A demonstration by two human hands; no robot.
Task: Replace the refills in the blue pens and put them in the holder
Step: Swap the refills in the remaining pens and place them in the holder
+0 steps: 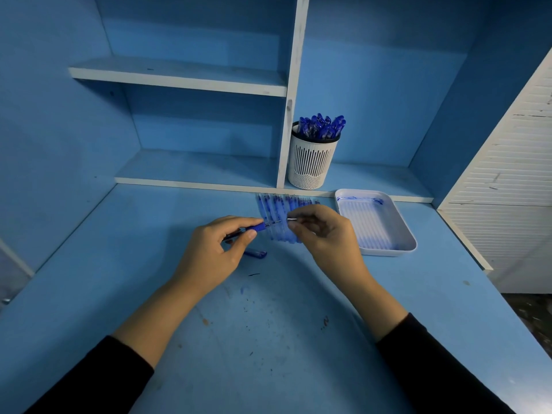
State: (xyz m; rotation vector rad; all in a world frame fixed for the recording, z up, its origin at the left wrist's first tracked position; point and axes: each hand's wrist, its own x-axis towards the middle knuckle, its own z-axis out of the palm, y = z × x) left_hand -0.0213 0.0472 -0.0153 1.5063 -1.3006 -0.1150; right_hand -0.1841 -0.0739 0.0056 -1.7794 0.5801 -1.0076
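Centrally, low over the bench: left hand (215, 249) closed round a blue plastic pen with a dark blue grip section (257, 228), thumb and forefinger pinching near the grip, nose pointing right. Right hand (322, 234) closed in a fingertip pinch on a thin metal-tipped refill (292, 219), its tip facing the pen's nose, the two just apart and roughly in line. Whether the refill was going in or coming out could not be told.

Just below the left hand, a small dark blue pen cap (257, 253) lay loose on the blue-painted bench (268, 339). Behind the hands, a row of translucent blue sticks (277, 207) lay side by side; pens or packed refills, too blurred to say.

To the right, near the right hand, a white rectangular plastic tray (409, 243) held pale thin rods, probably refills, with blue ink smeared along its far wall.

Further back, on the low shelf against the white upright, stood the white slotted cylindrical holder (310, 165), well apart from the hands, packed with capped blue pens (322, 125).

Judgement on progress: well along. The full holder suggested many pens finished. The pen in hand was mid-swap and uncapped; it needed its refill seated, nose closed, cap fitted, then a place in the holder. If the row behind was pens, a fair batch remained.
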